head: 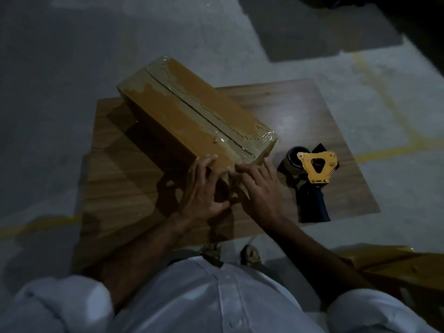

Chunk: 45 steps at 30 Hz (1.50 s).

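Long brown cardboard box (192, 109), closed and clear-taped along its top seam, contents hidden; left hand (201, 188) and right hand (258, 188) press flat-fingered on its near end, grasping nothing. Yellow-and-black tape dispenser (312, 174) lies beside it on wooden table (125, 188).

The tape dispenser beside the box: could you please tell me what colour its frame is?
The tape dispenser has a yellow frame and a dark handle, seen in the head view.

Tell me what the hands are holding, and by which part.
Nothing is gripped. The left hand and right hand press with fairly straight fingers on the near end of the taped cardboard box. The tape dispenser lies untouched beside it.
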### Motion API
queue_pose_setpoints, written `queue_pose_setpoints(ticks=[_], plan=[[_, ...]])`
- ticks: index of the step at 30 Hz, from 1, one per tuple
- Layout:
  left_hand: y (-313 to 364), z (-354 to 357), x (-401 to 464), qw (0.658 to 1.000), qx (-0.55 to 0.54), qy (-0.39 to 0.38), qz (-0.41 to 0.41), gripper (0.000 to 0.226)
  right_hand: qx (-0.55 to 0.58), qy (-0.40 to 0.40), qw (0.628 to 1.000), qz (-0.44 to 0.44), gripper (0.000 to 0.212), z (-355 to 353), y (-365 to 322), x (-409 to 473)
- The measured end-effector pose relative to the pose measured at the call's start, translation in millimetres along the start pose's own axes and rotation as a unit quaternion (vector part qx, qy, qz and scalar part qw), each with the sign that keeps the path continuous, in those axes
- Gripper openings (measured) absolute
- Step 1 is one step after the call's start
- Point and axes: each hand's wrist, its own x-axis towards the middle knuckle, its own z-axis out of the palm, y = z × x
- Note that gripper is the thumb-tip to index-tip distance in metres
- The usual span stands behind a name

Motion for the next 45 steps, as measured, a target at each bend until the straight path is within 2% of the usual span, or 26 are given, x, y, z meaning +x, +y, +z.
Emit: queue_pose_setpoints(ticks=[2,7,10,14,19,23,29,34,38,41,45], plan=[[-5.7,3.4,-2.1,0.999,-0.038,0.017,-0.011,0.079,0.004,0.024,1.000,-0.003,0.030,4.0,-8.9,-0.9],[-50.6,-32.9,-3.0,0.993,-0.096,-0.024,0.069,0.068,0.032,0.013,0.999,0.011,0.032,15.8,-39.0,9.8],[-65.5,-57.3,0.2,0.992,-0.110,-0.029,0.048,0.062,0.068,-0.022,0.997,0.009,0.034,18.7,-47.5,23.6],[-73.4,-68.5,-5.4,0.991,-0.125,-0.031,0.043,0.063,0.093,-0.030,0.995,0.025,0.023,17.7,-41.7,47.5],[-66.3,-55.5,-1.9,0.978,-0.196,0.053,-0.041,0.028,0.079,-0.023,0.996,0.023,0.021,29.3,-28.8,65.8],[-67.6,-35.0,-4.6,0.981,-0.155,0.118,-0.011,0.025,0.075,0.006,0.997,-0.008,0.025,39.8,-21.4,60.8],[-76.7,-25.9,-7.4,0.989,-0.071,0.118,0.048,0.035,0.060,-0.006,0.998,-0.032,0.024,41.4,-15.5,52.9],[-69.1,-30.2,-7.1,0.995,-0.012,0.100,0.018,0.043,0.043,-0.030,0.998,-0.040,0.033,35.0,-14.3,53.2],[-51.1,-37.4,7.0,0.992,0.040,0.119,-0.001,0.044,0.102,-0.034,0.994,0.002,0.042,14.4,16.0,53.8],[-30.7,-33.4,25.9,0.993,0.020,0.114,0.023,0.031,0.107,-0.058,0.992,-0.023,0.033,10.9,34.0,65.6],[-33.2,-22.3,32.0,0.992,0.043,0.110,0.038,0.028,0.095,-0.021,0.994,-0.043,0.024,24.8,39.1,61.7]])
